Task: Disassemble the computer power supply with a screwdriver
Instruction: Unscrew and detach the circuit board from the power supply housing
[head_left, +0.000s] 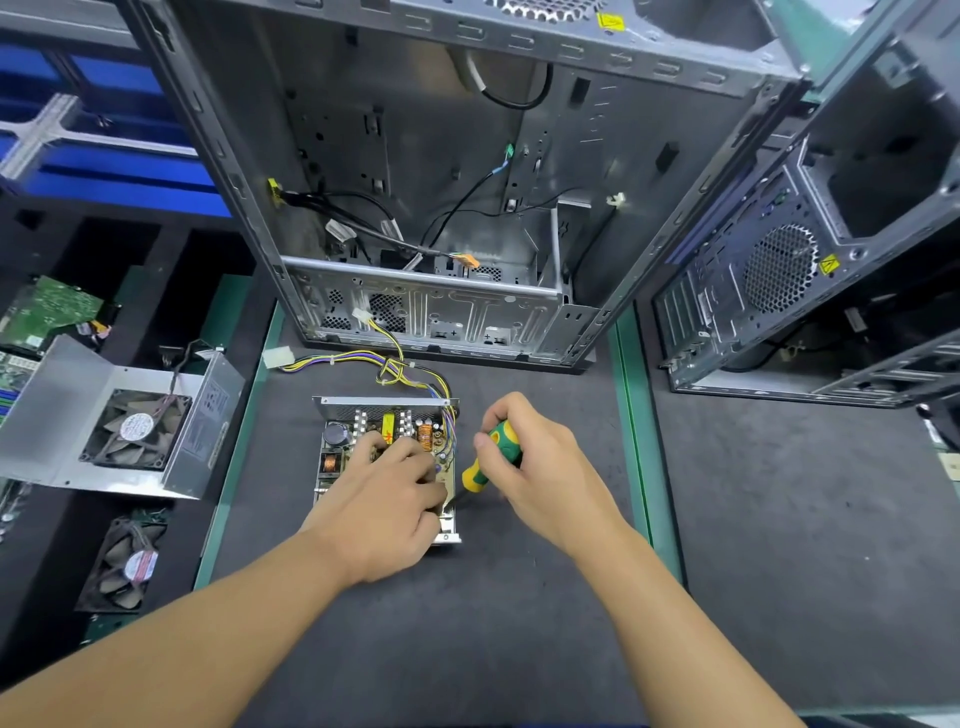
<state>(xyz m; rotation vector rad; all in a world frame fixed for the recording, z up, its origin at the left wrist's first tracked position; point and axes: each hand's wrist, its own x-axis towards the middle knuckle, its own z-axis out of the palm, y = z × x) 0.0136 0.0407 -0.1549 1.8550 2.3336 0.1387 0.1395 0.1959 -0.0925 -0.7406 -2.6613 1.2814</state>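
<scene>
The right grip (524, 467) is curled round the green-and-yellow handle of a screwdriver (493, 454), its shaft slanting down-left to the right edge of the open power supply (340, 449). The left grip (384, 499) lies on the circuit board, fingers bent over its parts. The supply sits mid-frame on the dark counter (519, 623), its wire bundle (363, 358) trailing toward the upper left, with an open computer case (415, 156) behind.
</scene>
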